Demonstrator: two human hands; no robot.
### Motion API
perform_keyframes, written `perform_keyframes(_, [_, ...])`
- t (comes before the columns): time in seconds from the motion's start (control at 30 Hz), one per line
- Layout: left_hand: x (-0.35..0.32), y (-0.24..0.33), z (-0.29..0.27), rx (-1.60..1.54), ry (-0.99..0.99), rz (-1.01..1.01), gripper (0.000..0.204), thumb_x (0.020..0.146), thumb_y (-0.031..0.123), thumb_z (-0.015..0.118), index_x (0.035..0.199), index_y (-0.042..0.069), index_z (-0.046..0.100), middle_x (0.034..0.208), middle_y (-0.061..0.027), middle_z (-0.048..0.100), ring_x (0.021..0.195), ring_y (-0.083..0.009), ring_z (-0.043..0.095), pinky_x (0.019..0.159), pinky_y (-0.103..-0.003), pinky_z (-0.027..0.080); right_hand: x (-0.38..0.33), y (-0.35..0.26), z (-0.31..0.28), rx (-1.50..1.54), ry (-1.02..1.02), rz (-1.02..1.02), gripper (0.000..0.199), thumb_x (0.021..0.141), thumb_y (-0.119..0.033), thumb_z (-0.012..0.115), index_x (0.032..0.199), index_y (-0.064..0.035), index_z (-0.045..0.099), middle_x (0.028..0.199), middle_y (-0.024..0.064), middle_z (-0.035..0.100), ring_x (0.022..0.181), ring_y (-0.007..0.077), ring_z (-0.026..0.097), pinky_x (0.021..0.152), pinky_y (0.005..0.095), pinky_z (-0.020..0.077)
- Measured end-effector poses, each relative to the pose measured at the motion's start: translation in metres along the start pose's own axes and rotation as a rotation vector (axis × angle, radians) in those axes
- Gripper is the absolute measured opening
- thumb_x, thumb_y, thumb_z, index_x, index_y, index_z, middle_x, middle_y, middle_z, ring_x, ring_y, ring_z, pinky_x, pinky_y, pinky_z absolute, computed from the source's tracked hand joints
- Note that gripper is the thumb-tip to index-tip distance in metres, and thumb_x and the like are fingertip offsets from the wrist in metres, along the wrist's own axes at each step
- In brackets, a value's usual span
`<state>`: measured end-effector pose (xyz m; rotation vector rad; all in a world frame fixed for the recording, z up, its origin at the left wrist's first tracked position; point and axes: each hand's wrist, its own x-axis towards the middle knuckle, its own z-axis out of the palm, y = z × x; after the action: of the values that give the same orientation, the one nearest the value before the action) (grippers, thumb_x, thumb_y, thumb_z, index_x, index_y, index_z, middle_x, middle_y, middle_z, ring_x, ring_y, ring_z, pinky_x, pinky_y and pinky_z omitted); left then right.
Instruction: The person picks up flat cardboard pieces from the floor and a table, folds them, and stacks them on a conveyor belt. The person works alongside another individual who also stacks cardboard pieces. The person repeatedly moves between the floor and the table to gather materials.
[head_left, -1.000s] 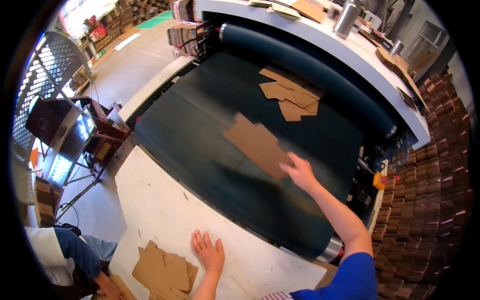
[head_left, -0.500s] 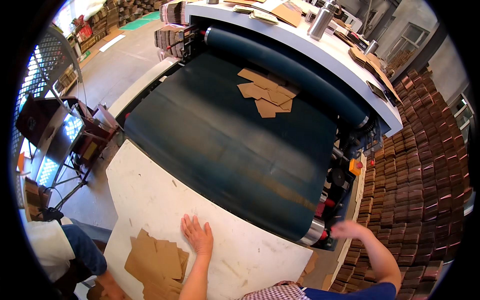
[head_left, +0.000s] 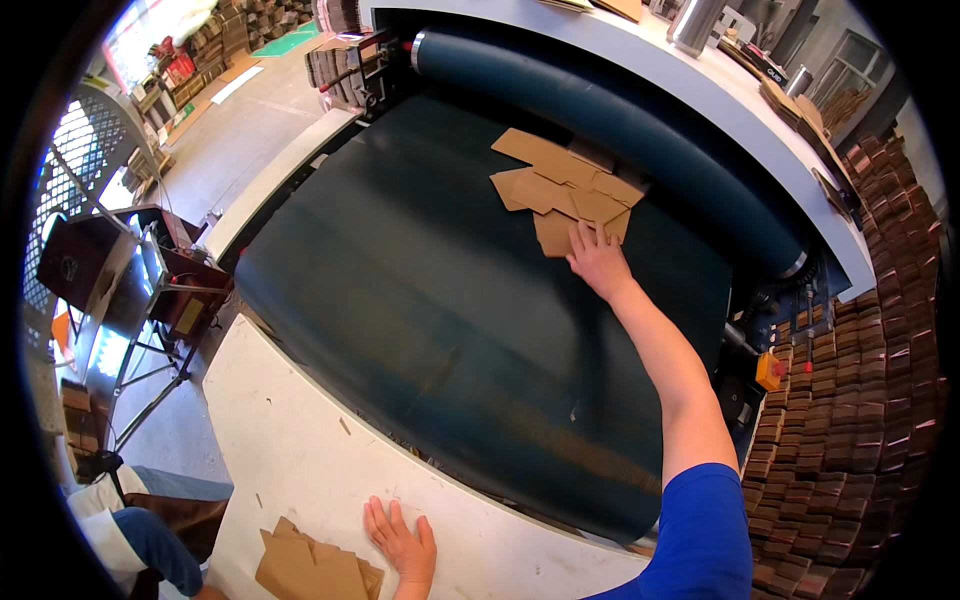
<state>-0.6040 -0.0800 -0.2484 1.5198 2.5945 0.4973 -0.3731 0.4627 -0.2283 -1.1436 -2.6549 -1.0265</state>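
Stretched out over the dark green conveyor belt (head_left: 400,270), my right hand (head_left: 602,268) touches the near edge of a loose pile of flat brown cardboard pieces (head_left: 560,185). Its fingers are extended and slightly apart, laid on the cardboard without closing round it. The pile lies on the belt, close in front of the long dark roller (head_left: 600,130). My left hand (head_left: 403,543) rests flat on the white table (head_left: 290,420), fingers spread. Just left of it sits a stack of cardboard pieces (head_left: 310,568), cut off by the lower edge of the picture.
Another person (head_left: 150,535) sits at the lower left beside the table. An orange-yellow box with a red button (head_left: 770,370) is on the machine's right side. Dense stacks of cardboard (head_left: 840,420) stand along the right. A steel bottle (head_left: 695,25) stands on the machine's white top (head_left: 790,110).
My right hand has swung from beside the belt's near right corner forward and left, onto the cardboard pile. The left hand still lies on the table. The whole view has shifted with my head.
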Motion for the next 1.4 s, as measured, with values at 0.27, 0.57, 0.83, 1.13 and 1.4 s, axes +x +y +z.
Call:
perform_keyframes(0.27, [0.006,0.007,-0.005,-0.011,0.025,-0.032,0.058,0.088,0.024,0.066,0.137,0.003,0.045,0.15,-0.0242,0.035,0.138,-0.0451,0.029,0.113,-0.055,0.026,0.064,0.003,0.007,0.516,-0.166,0.468,0.079,0.085,-0.059,0.06,0.145,-0.0106,0.042,0.144,0.0143,0.044,0.136,0.0347,0.038,0.108,0.0553,0.0324])
perform_keyframes(0.57, [0.005,0.004,0.001,-0.024,0.025,0.016,0.058,0.087,0.022,0.066,0.137,0.002,0.044,0.15,-0.0246,0.033,0.138,-0.0454,0.028,0.112,-0.056,0.025,0.038,-0.018,-0.035,0.6,-0.37,0.257,0.079,0.077,-0.068,0.062,0.125,-0.0058,0.06,0.134,0.0214,0.049,0.126,0.0365,0.047,0.103,0.0501,0.0383])
perform_keyframes(0.83, [0.001,-0.001,-0.003,-0.049,0.014,0.012,0.052,0.087,0.014,0.062,0.133,0.0,0.043,0.151,-0.025,0.03,0.139,-0.047,0.026,0.111,-0.058,0.024,-0.029,-0.022,-0.086,1.119,-0.023,0.472,0.04,0.085,-0.046,0.068,0.089,-0.0055,0.064,0.089,0.0133,0.065,0.083,0.0305,0.063,0.073,0.0416,0.0498])
perform_keyframes(1.13, [0.001,0.0,-0.001,0.003,0.036,0.03,0.052,0.09,0.02,0.061,0.134,0.001,0.042,0.151,-0.0244,0.031,0.138,-0.0469,0.029,0.109,-0.059,0.027,-0.019,0.0,-0.033,0.75,-0.492,0.439,0.101,0.064,-0.068,0.074,0.141,-0.0096,0.048,0.139,0.0164,0.046,0.132,0.0378,0.039,0.107,0.0455,0.0394])
perform_keyframes(1.4, [-0.002,-0.001,-0.004,-0.067,0.052,-0.054,0.051,0.089,0.025,0.066,0.131,0.003,0.049,0.146,-0.0219,0.038,0.136,-0.0393,0.034,0.109,-0.053,0.03,-0.09,-0.034,-0.156,1.261,-0.605,0.422,0.059,0.077,-0.052,0.074,0.119,-0.0107,0.066,0.11,0.0111,0.064,0.112,0.0298,0.059,0.095,0.043,0.0467])
